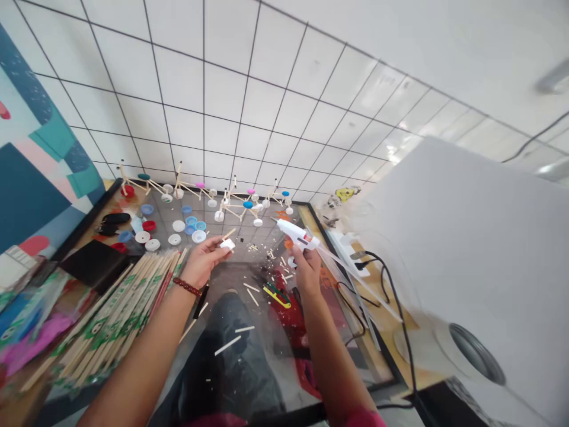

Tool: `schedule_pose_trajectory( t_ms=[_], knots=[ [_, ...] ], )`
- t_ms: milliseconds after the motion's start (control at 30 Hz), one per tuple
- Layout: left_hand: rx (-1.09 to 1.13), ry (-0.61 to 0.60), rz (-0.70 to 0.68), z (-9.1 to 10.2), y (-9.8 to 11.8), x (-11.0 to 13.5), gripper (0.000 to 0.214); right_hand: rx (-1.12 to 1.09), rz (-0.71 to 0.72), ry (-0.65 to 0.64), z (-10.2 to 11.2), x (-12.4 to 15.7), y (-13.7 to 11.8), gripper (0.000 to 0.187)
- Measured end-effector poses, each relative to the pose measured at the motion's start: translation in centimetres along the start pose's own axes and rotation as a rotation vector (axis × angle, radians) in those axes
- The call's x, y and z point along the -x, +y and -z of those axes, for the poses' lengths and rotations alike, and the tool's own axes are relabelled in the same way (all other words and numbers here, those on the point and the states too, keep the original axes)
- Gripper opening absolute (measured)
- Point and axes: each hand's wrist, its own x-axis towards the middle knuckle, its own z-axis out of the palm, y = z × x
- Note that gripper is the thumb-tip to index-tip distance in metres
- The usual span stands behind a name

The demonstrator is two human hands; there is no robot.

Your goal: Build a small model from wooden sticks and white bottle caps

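Note:
My left hand (204, 258) is closed around a white bottle cap (228, 244) with a short wooden stick (229, 233) poking up from it, held above the glass table (231, 279). My right hand (306, 265) grips a white hot glue gun (297, 234), its nozzle aimed left toward the cap, a short gap away. A red bead bracelet (187, 287) circles my left wrist. Along the far table edge stand several stick-and-cap models (237, 206).
Loose coloured bottle caps (178, 228) lie at the back left. Wrapped chopsticks (120, 308) are piled at the left. Cut stick bits and yellow-green cutters (276, 295) litter the middle. A power strip (349, 249) with black cables and a large white box (466, 261) crowd the right.

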Motion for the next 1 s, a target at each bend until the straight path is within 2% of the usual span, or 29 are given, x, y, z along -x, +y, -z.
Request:
schedule_pose_trajectory(
  t_ms=[100,200,367,533,733,1000],
  knots=[
    [0.015,0.007,0.025,0.2,0.0,-0.2,0.047,-0.036,-0.029,-0.066,-0.5,1.4,0.0,0.032],
    [0.024,0.033,0.026,0.3,0.1,-0.2,0.046,-0.052,-0.036,-0.197,-0.9,2.7,0.1,0.035],
    [0.022,0.066,0.032,0.2,0.2,-0.3,0.045,0.066,0.017,-0.348,-1.6,3.6,-0.2,0.033],
    [0.014,0.057,0.037,0.1,-0.1,-0.3,0.043,0.229,0.132,-0.458,-1.8,3.9,-1.1,0.035],
    [0.008,0.051,0.034,0.4,-0.6,-0.4,0.043,0.464,0.227,-0.477,-1.7,4.0,-0.9,0.036],
    [-0.057,0.037,0.017,0.5,-0.7,-0.4,0.036,0.519,0.268,-0.471,-1.6,4.1,-0.5,0.039]
  ],
)
